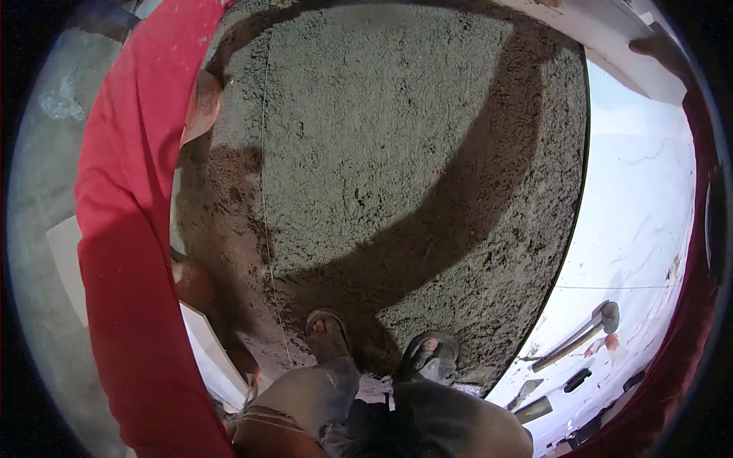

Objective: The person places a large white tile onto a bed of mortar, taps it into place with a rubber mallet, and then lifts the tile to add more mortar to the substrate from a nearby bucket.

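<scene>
At the upper right, my right hand [647,46] grips the edge of a large white slab [580,19], which runs out of view at the top. My red-sleeved left arm [122,252] reaches up along the left side, its hand beyond the top edge. Below the slab lies a bed of rough, damp grey mortar [389,130], crossed by shadows, with a thin string [264,191] running lengthwise near its left side. My feet, in sandals [432,355], stand at its near end.
White veined tiles [634,206] border the mortar on the right, carrying a mallet [608,317], trowels [534,410] and small dark items. A pale board [206,351] lies at lower left, beside rounded orange-brown shapes [195,286] I cannot identify. Grey floor [46,168] with crumpled plastic [62,95] lies farther left.
</scene>
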Demonstrator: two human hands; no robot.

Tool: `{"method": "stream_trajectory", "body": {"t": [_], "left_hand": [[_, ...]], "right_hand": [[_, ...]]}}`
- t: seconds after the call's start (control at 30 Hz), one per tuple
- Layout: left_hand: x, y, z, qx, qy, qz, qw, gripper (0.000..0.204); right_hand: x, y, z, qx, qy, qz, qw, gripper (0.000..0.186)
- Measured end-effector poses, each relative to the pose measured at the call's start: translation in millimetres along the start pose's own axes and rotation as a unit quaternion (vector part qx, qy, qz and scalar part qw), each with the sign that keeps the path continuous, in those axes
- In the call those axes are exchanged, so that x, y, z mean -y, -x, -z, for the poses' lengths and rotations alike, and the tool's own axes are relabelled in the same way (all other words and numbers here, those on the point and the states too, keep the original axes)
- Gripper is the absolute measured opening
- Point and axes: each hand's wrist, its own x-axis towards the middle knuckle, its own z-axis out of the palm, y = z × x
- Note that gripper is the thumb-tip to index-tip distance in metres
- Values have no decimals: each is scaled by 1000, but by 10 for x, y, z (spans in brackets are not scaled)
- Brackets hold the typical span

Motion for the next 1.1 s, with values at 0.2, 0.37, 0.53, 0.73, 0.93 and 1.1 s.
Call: {"method": "stream_trajectory", "body": {"t": [0.2, 0.37, 0.53, 0.73, 0.93, 1.1], "left_hand": [[-217, 472, -14, 26, -25, 3, 999, 61], [-445, 974, -56, 23, 19, -14, 999, 54], [-684, 1528, -46, 64, 6, 13, 998, 49], [-962, 2240, -124, 68, 2, -13, 998, 31], [-1281, 3051, -333, 17, 71, -10, 997, 25], [-1703, 3731, -320, 64, 117, -4, 991, 20]], "right_hand": [[-266, 480, -374, -50, 33, -38, 997, 54], [-307, 977, -740, -75, -23, 13, 997, 53], [-270, 1624, -991, -50, -50, 6, 997, 53], [-63, 2294, -1185, -44, 5, -44, 998, 50], [270, 3250, -1361, -65, -18, 83, 994, 26], [545, 4024, -1531, -36, -68, 46, 996, 25]]}}
